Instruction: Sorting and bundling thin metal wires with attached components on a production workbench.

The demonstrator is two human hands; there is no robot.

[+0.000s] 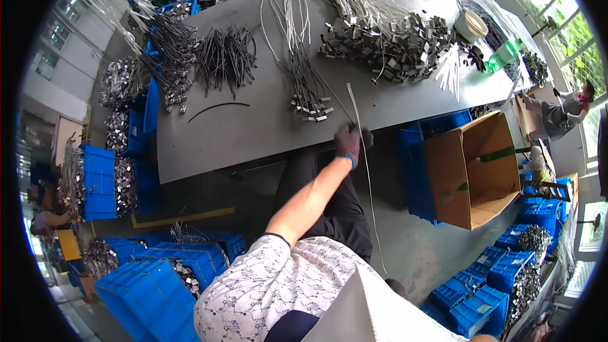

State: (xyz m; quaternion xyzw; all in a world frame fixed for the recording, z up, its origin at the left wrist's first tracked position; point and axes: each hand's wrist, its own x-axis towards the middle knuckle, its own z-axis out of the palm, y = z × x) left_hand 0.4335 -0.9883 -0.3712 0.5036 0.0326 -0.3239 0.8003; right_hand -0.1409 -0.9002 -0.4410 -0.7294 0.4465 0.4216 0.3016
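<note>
My left hand (348, 142), in a dark glove with a blue cuff, is closed at the table's front edge around a long thin pale cable (372, 202). The cable's flat whitish upper end (353, 98) rises over the tabletop, while its lower length hangs down past my legs. A dark rounded shape (396, 287) shows beside the cable's lower end; it may be my right hand, but white material covers most of it and no fingers show. Just beyond my left hand lies a bundle of cables with small metal blocks (312, 109) on their ends.
On the grey metal table (209, 142) lie short black cables (227, 57), a large heap of metal-ended cables (392, 47), white strips (449, 73), a pale tub (470, 25) and a green bottle (504, 55). An open cardboard box (446, 183) and filled blue crates (149, 297) stand around.
</note>
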